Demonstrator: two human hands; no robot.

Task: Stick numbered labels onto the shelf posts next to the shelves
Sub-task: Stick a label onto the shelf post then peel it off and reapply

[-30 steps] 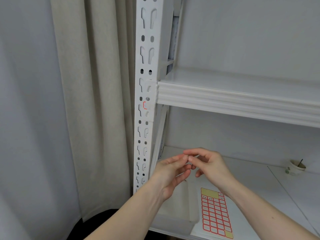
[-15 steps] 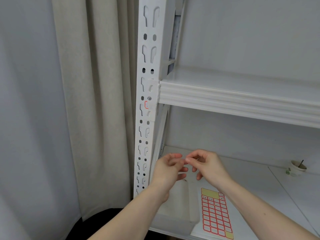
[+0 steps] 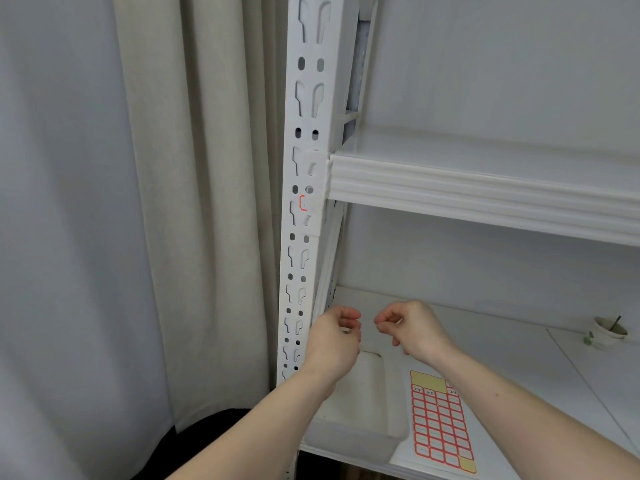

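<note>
My left hand (image 3: pixel 334 336) and my right hand (image 3: pixel 408 327) hover side by side over the lower shelf (image 3: pixel 502 344), a small gap between them. Both have curled fingers. A small white piece, seemingly a label (image 3: pixel 345 329), shows between my left fingertips. My right thumb and forefinger are pinched together, and I cannot see whether anything is between them. The white slotted shelf post (image 3: pixel 304 140) rises just left of my left hand. One red-edged label (image 3: pixel 303 203) is stuck on it beside the upper shelf (image 3: pixel 467 199). A red-gridded label sheet (image 3: pixel 440 420) lies on the lower shelf.
A translucent white bin (image 3: pixel 360 414) stands on the lower shelf below my left hand. A small paper cup (image 3: pixel 607 331) with a stick in it sits at the far right. A beige curtain (image 3: pixel 194 202) hangs left of the post.
My hands were touching at the fingertips and have drawn apart, the left one moving towards the post. Both have sunk slightly in view.
</note>
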